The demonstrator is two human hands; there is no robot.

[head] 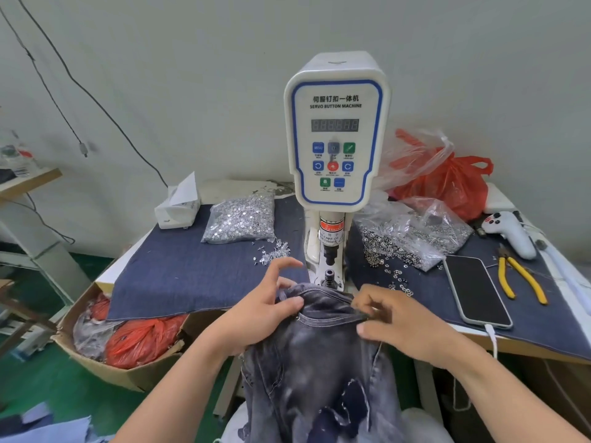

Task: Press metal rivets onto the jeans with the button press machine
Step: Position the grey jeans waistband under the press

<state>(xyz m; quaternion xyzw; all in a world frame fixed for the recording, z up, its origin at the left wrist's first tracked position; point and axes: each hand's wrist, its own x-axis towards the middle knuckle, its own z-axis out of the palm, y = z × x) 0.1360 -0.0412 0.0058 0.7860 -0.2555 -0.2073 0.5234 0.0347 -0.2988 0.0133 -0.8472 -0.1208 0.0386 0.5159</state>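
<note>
Both hands on the jeans (315, 356), which hang off the table edge directly below the button press machine (335, 129). Left hand (262, 310) grips the waistband at its left side, thumb pressed on top of the denim, index finger lifted and spread above it. Right hand (395, 321) pinches the waistband at its right side, fingers curled; whether it also holds a rivet, can't tell, fingertips are blurred. Lower die (329, 277) sits just beyond the fingertips, between the two hands, with the waistband edge right at it. Past the left hand: bag of silver rivets (240, 219) on the blue denim mat (179, 276), a few loose ones near the index finger. Past the right hand: bag of ring-shaped caps (412, 238), loose ones spilled close to the knuckles. Further right: phone (476, 290), yellow-handled pliers (519, 279).
</note>
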